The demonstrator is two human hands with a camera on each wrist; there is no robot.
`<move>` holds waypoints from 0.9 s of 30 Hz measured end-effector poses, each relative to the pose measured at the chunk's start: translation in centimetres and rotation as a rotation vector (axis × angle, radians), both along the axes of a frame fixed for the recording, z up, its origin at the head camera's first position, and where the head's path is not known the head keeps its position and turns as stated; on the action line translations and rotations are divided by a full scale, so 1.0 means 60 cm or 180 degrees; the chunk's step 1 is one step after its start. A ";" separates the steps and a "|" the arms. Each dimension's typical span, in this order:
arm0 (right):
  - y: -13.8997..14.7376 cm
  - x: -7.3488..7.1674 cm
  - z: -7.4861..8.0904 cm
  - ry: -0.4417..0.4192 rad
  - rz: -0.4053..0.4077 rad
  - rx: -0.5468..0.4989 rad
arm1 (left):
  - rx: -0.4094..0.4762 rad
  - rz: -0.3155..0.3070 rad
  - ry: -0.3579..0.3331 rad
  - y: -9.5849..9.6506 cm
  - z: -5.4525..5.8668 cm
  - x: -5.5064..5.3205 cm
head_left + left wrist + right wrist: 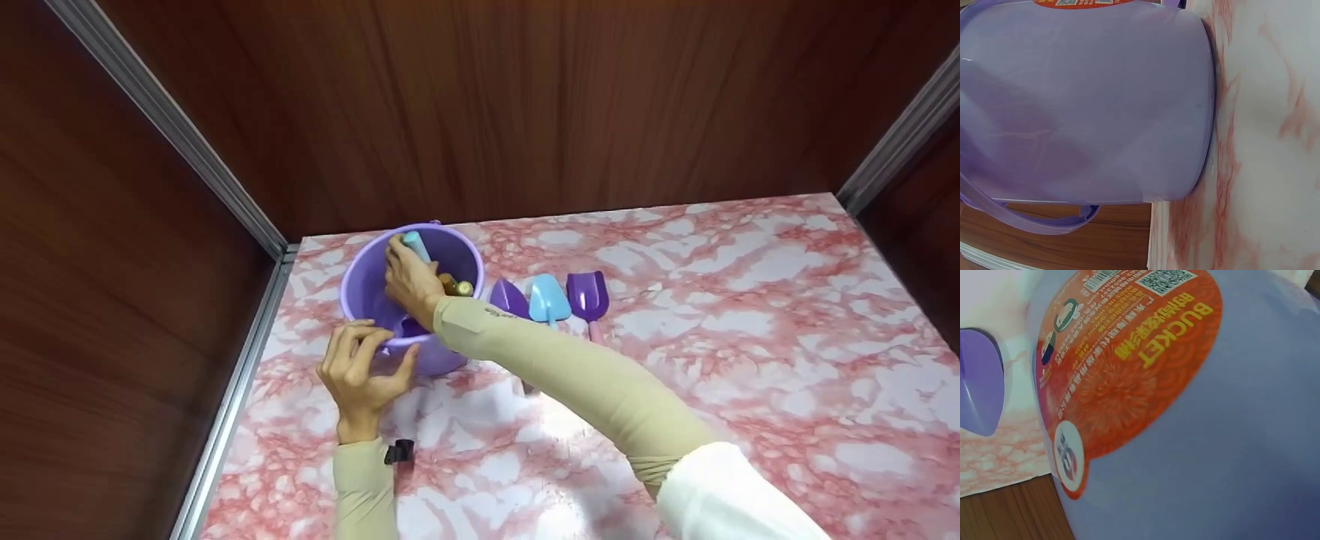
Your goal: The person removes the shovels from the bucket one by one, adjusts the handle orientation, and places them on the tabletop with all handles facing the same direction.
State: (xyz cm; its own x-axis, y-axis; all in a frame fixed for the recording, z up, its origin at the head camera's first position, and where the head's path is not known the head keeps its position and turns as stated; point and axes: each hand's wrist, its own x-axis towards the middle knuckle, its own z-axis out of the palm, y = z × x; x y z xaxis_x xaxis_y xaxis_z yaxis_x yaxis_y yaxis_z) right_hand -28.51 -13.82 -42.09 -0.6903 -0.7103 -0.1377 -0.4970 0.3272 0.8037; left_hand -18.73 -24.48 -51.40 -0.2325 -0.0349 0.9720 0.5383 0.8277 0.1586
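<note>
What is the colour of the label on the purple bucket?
The label is orange-red with yellow lettering; the right wrist view shows it best.

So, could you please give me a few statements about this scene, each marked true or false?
1. The right hand is inside the purple bucket. True.
2. The left hand is resting on the light blue scoop. False: it is at the bucket's near rim.
3. The light blue scoop lies between a pointed purple scoop and a pink-handled purple scoop. True.
4. The bucket's sticker is plain green. False: it is orange-red, with "BUCKET" in yellow letters.
5. The tabletop has a red and white marbled pattern. True.
</note>
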 end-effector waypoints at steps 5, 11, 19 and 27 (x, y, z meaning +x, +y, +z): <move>0.005 0.004 0.014 0.0069 0.0039 -0.0109 | -0.0007 -0.0042 -0.0018 0.002 0.000 0.001; 0.008 0.010 0.042 0.0147 0.0063 -0.0147 | 0.0021 -0.0024 -0.0023 0.001 0.001 0.001; 0.020 0.014 0.087 0.0082 0.0050 -0.0662 | 0.0019 -0.0005 -0.0033 0.001 0.002 -0.001; 0.056 0.000 0.151 -0.0191 -0.0027 -0.1269 | 0.0044 -0.0038 -0.0014 0.001 0.004 -0.001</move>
State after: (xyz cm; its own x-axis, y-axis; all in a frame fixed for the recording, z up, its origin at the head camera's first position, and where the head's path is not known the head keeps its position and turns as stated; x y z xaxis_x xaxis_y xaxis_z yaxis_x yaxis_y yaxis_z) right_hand -28.53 -10.49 -33.01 -0.6956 -0.7104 0.1072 -0.5351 0.6118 0.5825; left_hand -18.79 -24.44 -51.19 -0.2372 -0.0456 0.9704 0.5474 0.8190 0.1723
